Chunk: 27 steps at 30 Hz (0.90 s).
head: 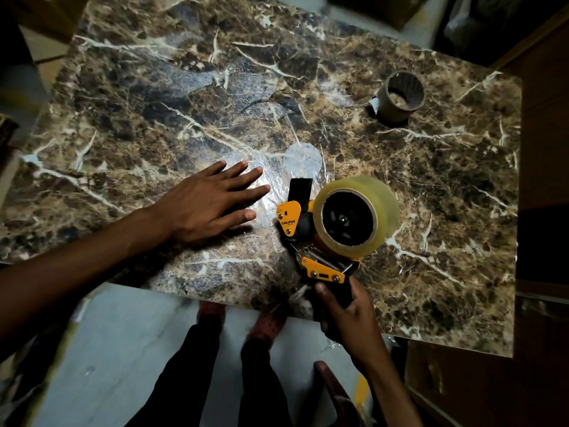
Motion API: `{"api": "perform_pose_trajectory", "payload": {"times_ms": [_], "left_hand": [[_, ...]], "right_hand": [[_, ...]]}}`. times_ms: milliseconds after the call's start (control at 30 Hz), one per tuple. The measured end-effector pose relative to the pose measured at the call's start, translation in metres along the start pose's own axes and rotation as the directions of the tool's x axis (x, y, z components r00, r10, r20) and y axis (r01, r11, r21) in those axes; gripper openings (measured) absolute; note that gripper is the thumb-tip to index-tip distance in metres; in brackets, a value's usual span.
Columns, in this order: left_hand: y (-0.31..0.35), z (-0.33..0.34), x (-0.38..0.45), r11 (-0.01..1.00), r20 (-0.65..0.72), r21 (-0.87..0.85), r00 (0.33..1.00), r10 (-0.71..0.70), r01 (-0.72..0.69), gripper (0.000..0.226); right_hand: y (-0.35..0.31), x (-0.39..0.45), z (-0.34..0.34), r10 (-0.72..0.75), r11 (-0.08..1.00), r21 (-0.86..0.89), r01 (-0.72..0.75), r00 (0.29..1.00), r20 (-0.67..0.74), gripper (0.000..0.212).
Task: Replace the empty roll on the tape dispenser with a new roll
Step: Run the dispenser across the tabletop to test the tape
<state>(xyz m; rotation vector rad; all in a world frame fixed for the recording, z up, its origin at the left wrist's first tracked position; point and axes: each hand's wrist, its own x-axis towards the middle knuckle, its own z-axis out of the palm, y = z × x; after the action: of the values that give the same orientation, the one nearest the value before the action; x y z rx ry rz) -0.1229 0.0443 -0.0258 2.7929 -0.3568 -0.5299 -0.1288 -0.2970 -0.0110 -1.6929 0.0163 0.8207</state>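
Right hand [348, 312] grips the yellow-and-black tape dispenser [311, 238]; left hand [212, 201] flat, open beside it. Unthreaded clear tape roll [357, 215] could slip off.

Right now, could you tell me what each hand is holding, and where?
The right hand grips the tape dispenser by its handle. The left hand holds nothing.
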Motion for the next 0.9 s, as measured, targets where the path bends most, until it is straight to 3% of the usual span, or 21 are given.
{"api": "perform_pose_trajectory", "payload": {"times_ms": [533, 900], "left_hand": [[-0.0047, 0.0058, 0.0015, 0.999, 0.026, 0.049, 1.000, 0.014, -0.016, 0.076], [-0.0055, 0.0028, 0.0003, 0.999, 0.072, 0.048, 0.997, 0.016, -0.020, 0.081]], "right_hand": [[-0.0009, -0.0023, -0.0033, -0.010, 0.999, -0.050, 0.010, 1.000, 0.002, 0.014], [-0.0009, -0.0049, -0.0044, -0.015, 0.994, -0.111, 0.014, 1.000, -0.006, 0.030]]}}
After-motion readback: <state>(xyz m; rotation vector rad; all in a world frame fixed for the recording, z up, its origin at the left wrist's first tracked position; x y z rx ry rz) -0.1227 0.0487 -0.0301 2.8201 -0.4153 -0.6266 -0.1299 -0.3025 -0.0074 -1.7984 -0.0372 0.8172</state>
